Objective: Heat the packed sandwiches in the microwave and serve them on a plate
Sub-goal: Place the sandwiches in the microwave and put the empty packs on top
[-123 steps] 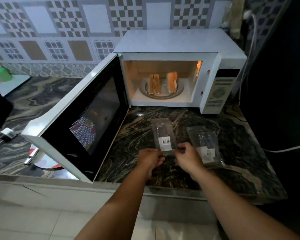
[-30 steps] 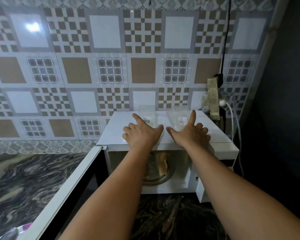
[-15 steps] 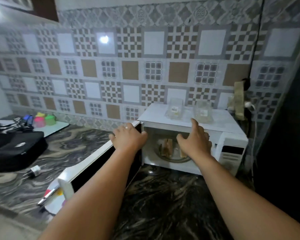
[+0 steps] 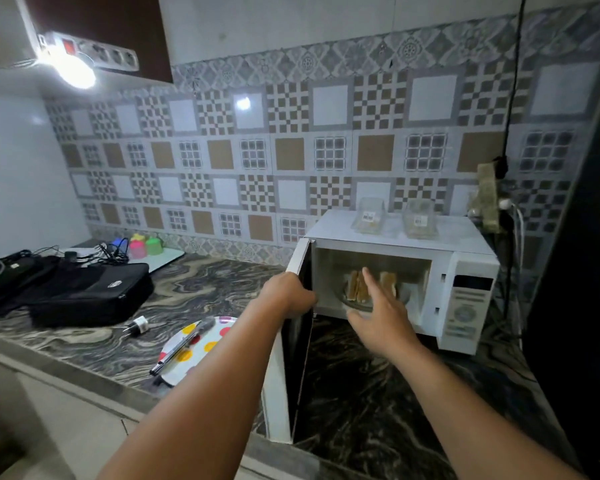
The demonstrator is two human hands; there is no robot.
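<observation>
A white microwave [image 4: 471, 306] stands on the marble counter with its door [image 4: 297, 341] swung open. Two sandwiches [image 4: 357, 289] stand on the glass turntable inside. My left hand [image 4: 288, 294] grips the top edge of the door. In front of the cavity my right hand [image 4: 378, 313] hovers with fingers spread, holding nothing. Two empty clear sandwich packs [image 4: 369, 216] lie on the microwave's top. A polka-dot plate [image 4: 201, 336] with tongs [image 4: 181, 346] across it sits on the counter left of the door.
A black bag [image 4: 90, 296] and cables lie at the far left, with a small white plug [image 4: 137, 323] beside them. Coloured cups [image 4: 144, 245] stand on a white board by the wall. A dark tall surface [image 4: 575, 271] bounds the right side.
My left hand has slid along the door's top edge and now grips it; the door has swung further round. My right hand has dropped from the microwave's top to the cavity opening. The view moved left.
</observation>
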